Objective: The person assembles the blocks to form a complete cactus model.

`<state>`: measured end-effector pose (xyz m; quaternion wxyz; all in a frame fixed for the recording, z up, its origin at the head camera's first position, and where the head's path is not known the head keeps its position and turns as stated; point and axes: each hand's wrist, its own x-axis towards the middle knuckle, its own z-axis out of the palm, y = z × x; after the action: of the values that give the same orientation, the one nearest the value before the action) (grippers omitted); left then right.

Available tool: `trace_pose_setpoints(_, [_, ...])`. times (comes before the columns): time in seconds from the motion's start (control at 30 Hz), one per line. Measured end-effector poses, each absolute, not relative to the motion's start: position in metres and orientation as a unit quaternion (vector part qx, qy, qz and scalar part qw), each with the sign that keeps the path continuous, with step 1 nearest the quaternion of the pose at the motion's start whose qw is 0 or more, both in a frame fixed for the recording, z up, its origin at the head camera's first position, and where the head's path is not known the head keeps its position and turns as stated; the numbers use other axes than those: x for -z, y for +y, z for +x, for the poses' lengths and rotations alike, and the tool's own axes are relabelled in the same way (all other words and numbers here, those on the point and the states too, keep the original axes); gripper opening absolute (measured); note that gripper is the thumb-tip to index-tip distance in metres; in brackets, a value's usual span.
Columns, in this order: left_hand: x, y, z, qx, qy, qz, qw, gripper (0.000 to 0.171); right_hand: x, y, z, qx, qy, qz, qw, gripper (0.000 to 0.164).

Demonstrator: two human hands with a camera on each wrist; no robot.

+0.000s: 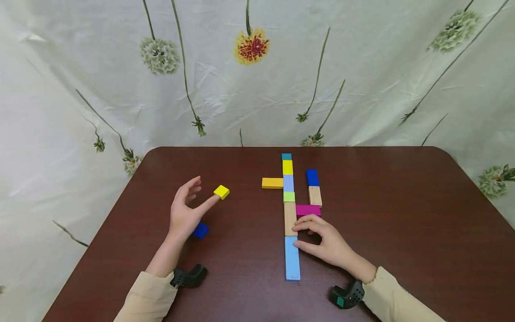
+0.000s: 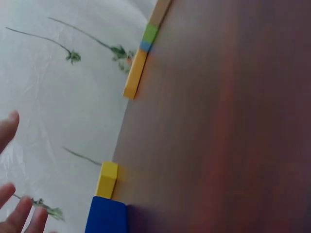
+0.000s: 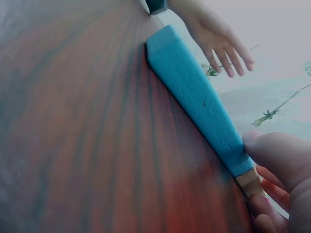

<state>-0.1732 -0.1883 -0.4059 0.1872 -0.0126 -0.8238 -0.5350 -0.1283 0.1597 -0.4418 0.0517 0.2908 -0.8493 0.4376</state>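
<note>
My left hand [image 1: 186, 214] hovers at the left with fingers spread, thumb extended towards a small yellow block [image 1: 221, 192]. It holds nothing; the head view does not settle whether the thumb touches that block. Beside the left wrist lies a blue block [image 1: 200, 230], partly hidden. A row of blocks runs up the middle, with a long light blue block [image 1: 292, 259] at the near end and a tan block [image 1: 290, 218] above it. My right hand [image 1: 327, 241] rests against the row's right side: thumb at the light blue block, fingertips at the tan one.
The row continues with a green block [image 1: 289, 197], a periwinkle block [image 1: 288, 183], a yellow block [image 1: 287, 167] and a teal block [image 1: 286, 156]. An orange-yellow block [image 1: 272, 183] juts left; a magenta block [image 1: 308, 210] juts right, below another tan block [image 1: 315, 196] and a dark blue block [image 1: 312, 177].
</note>
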Motion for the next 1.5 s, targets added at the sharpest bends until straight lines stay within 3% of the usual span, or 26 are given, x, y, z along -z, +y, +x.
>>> trace_pose_setpoints(0.37, [0.421, -0.185, -0.139, 0.581, -0.788, 0.079, 0.189, 0.077, 0.443, 0.161, -0.122, -0.437, -0.848, 0.296, 0.051, 0.028])
trace_pose_setpoints(0.67, [0.424, -0.184, -0.113, 0.568, -0.805, 0.105, 0.132, 0.086, 0.441, 0.162, -0.118, -0.435, -0.848, 0.299, 0.044, 0.029])
trace_pose_setpoints(1.0, [0.427, -0.182, -0.103, 0.528, -0.84, 0.074, 0.105, 0.085, 0.441, 0.165, -0.112, -0.434, -0.848, 0.3, 0.044, 0.029])
trace_pose_setpoints(1.5, [0.435, -0.163, -0.107, 0.525, -0.841, -0.038, 0.125, 0.072, 0.441, 0.169, -0.104, -0.439, -0.846, 0.3, 0.033, 0.03])
